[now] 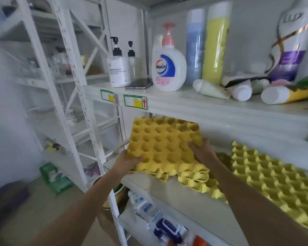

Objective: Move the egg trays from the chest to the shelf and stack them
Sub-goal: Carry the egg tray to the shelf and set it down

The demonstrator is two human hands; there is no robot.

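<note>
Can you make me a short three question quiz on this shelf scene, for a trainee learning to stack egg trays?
1. True or false: both hands grip the yellow egg tray, the left hand at its near left corner and the right hand at its right edge.
2. What lies directly under the held tray on the middle shelf? A. more yellow egg trays B. a phone C. nothing
3. Fill in: the dark phone on the upper shelf lies just left of the ____ soap bottle.

Key: 1 true; 2 A; 3 Walch
</note>
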